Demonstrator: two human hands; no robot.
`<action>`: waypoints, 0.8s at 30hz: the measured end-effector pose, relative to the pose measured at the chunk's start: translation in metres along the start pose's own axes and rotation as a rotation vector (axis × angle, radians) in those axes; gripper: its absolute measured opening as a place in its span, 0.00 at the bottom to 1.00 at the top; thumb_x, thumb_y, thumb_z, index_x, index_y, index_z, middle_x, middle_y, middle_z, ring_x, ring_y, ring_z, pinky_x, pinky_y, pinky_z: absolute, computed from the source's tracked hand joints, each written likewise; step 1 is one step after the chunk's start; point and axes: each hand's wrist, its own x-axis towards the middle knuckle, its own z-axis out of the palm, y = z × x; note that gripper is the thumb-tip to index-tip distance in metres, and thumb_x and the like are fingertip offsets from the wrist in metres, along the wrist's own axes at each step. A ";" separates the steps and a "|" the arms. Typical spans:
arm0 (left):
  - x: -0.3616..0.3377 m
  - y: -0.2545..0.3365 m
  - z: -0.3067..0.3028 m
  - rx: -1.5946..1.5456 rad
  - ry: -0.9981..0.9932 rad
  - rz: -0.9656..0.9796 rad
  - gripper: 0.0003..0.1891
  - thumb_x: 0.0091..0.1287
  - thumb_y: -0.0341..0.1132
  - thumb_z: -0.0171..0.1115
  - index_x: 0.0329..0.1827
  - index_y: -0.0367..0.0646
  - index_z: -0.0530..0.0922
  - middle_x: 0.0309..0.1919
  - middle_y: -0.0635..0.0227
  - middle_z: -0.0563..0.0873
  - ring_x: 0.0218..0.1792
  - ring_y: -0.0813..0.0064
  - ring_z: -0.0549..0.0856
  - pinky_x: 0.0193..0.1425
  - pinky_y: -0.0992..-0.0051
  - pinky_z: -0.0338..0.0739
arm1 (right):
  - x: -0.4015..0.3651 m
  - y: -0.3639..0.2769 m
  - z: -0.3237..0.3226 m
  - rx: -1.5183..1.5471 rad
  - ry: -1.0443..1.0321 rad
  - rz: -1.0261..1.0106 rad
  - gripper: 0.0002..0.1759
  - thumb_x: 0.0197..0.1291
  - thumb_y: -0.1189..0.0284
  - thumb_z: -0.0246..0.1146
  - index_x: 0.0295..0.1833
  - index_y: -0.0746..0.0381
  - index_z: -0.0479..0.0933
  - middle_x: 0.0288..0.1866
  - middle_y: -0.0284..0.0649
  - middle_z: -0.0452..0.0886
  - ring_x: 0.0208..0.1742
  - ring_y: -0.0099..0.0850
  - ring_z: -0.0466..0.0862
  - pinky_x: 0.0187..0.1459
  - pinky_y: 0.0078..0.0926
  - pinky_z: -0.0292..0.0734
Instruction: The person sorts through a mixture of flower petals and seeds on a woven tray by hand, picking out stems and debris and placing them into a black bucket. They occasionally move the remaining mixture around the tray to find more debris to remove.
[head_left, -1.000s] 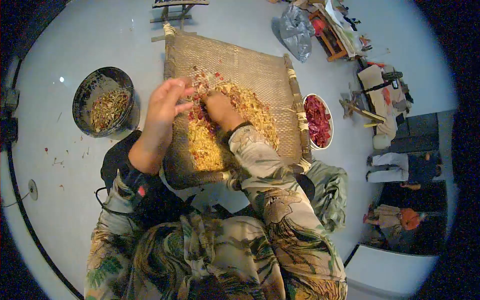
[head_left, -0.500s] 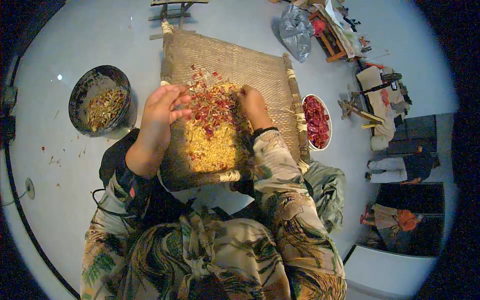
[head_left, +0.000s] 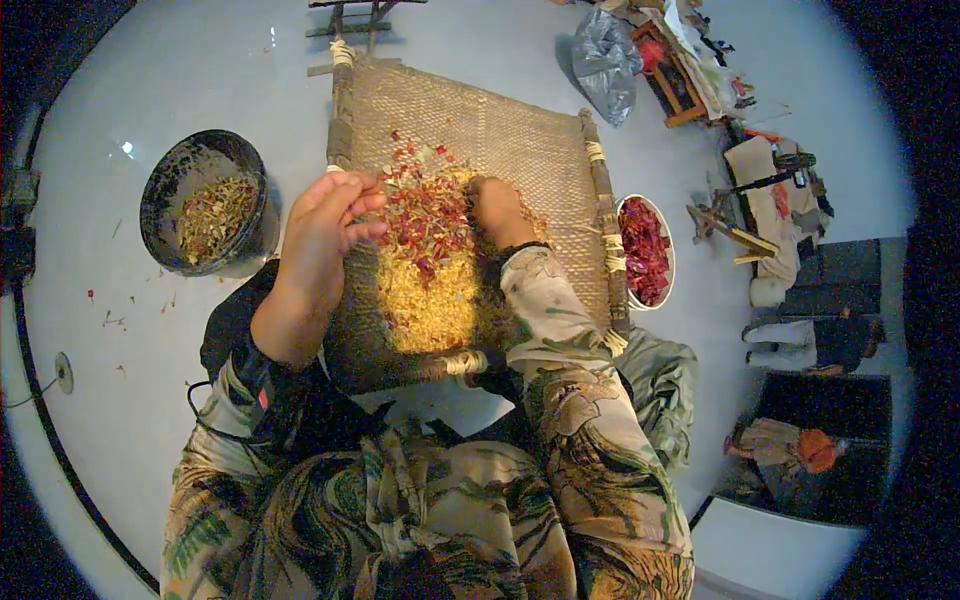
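Observation:
A woven tray (head_left: 480,115) with a wooden frame lies across my lap. On it are a heap of small yellow pieces (head_left: 432,305), which look like seeds or flakes, and a scatter of red chilli-like bits with pale stems (head_left: 425,205). Over the left edge of the heap is my left hand (head_left: 335,210), thumb and forefinger pinched and the other fingers a little apart; whatever is in the pinch is too small to name. My right hand (head_left: 497,212) is curled down into the heap's right side, its fingertips hidden.
A dark bucket (head_left: 150,215) with dry stems and scraps stands on the left. To the right is a white bowl (head_left: 671,255) of dark red pieces. A grey plastic bag (head_left: 605,70) and cluttered tables are beyond. Two people (head_left: 840,340) are at the far right.
My right hand has shifted slightly left and down into the red bits, with its fingers curling more. My left hand keeps nearly the same pose. The view has shifted a little.

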 end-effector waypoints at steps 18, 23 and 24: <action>0.018 -0.076 -0.001 0.145 -0.194 -0.224 0.14 0.67 0.43 0.52 0.43 0.39 0.73 0.39 0.66 0.78 0.41 0.75 0.79 0.39 0.74 0.79 | -0.102 -0.045 -0.073 1.487 -0.127 0.319 0.07 0.60 0.70 0.60 0.41 0.61 0.75 0.32 0.33 0.80 0.26 0.17 0.72 0.25 0.14 0.67; 0.005 -0.083 0.019 -0.085 -0.071 -0.418 0.16 0.68 0.47 0.51 0.43 0.41 0.72 0.36 0.67 0.77 0.40 0.74 0.79 0.39 0.73 0.78 | -0.113 -0.078 -0.083 1.136 0.041 0.078 0.10 0.59 0.69 0.61 0.41 0.65 0.77 0.33 0.35 0.81 0.29 0.22 0.77 0.31 0.18 0.72; 0.007 -0.084 0.019 -0.115 -0.089 -0.422 0.15 0.68 0.46 0.51 0.42 0.42 0.72 0.34 0.68 0.76 0.37 0.75 0.79 0.37 0.74 0.77 | -0.112 -0.080 -0.080 1.043 0.134 -0.034 0.10 0.59 0.69 0.61 0.40 0.66 0.77 0.33 0.35 0.82 0.29 0.23 0.78 0.31 0.19 0.72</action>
